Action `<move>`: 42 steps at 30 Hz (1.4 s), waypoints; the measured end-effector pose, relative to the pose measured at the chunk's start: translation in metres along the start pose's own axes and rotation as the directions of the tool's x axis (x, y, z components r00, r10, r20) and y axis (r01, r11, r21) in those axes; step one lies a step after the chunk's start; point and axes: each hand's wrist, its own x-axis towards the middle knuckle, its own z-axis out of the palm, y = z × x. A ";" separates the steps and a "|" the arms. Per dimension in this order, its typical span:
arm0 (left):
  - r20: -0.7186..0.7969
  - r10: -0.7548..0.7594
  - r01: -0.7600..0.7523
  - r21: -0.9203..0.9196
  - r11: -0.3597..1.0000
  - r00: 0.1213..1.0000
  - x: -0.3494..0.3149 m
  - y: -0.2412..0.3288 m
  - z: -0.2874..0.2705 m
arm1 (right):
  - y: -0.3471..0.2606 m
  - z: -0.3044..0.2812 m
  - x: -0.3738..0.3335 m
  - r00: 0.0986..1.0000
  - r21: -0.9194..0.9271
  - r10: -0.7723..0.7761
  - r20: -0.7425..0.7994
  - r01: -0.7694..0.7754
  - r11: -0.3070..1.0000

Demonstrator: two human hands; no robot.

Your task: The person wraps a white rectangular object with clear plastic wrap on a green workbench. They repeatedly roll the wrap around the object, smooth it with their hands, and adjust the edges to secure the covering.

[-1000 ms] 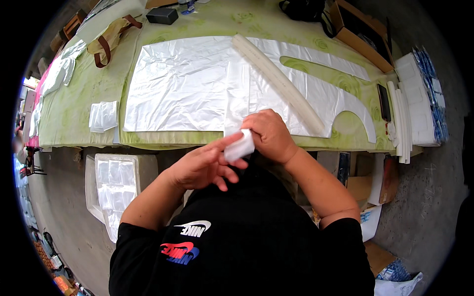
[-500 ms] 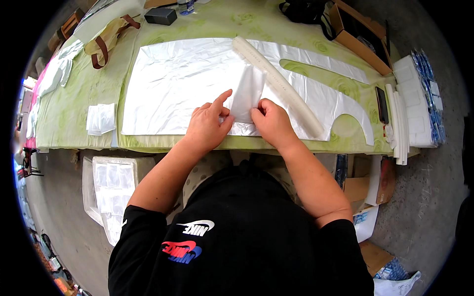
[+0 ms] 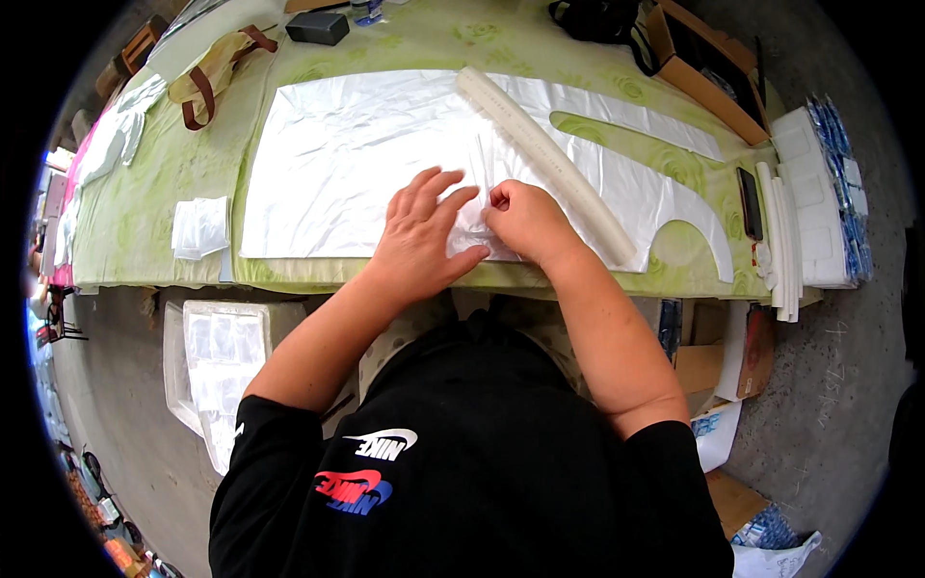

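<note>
White plastic aprons (image 3: 337, 144) lie flat in a stack on the table, with neck and arm cut-outs toward the right. A long white pipe (image 3: 549, 169) rests diagonally across them. My left hand (image 3: 416, 236) hovers over the plastic near the front edge with its fingers spread, holding nothing. Close beside it, my right hand (image 3: 528, 220) is closed, thumb and forefinger pinching thin white plastic. How much plastic is in the pinch is hidden, as it blends into the stack.
Small folded white packets (image 3: 200, 229) lie at the left, above a plastic bin (image 3: 224, 356) of more packets. On the right are a phone (image 3: 749, 204), white rolls (image 3: 779, 241) and an open cardboard box (image 3: 708, 67). A dark grey box (image 3: 318, 29) sits at the back.
The folded plastic panel standing up between my hands has come down and no longer shows clearly. My left hand has let go and spread its fingers; my right hand keeps its pinch, slightly higher.
</note>
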 end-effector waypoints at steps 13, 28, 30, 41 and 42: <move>0.282 0.081 -0.111 0.091 0.990 0.956 -0.026 0.005 -0.005 | 0.016 0.015 -0.091 0.997 0.387 -0.080 0.013 0.069 0.920; 0.029 -0.007 0.011 -0.133 0.991 1.000 0.003 -0.011 0.011 | 0.043 0.004 -0.051 0.773 -0.169 -0.583 -0.251 0.558 0.812; 0.018 -0.050 0.052 -0.120 0.991 0.999 0.006 -0.009 0.014 | 0.044 0.006 -0.045 0.805 -0.180 -0.516 -0.292 0.484 0.856; 0.063 -0.266 0.272 -0.129 0.954 0.962 0.019 0.006 0.010 | 0.025 0.011 -0.040 0.890 -0.372 -0.328 -0.318 0.201 0.906; -0.040 -0.196 0.190 -0.125 0.974 0.980 0.017 0.003 0.015 | 0.024 0.010 -0.040 0.895 -0.381 -0.326 -0.305 0.199 0.903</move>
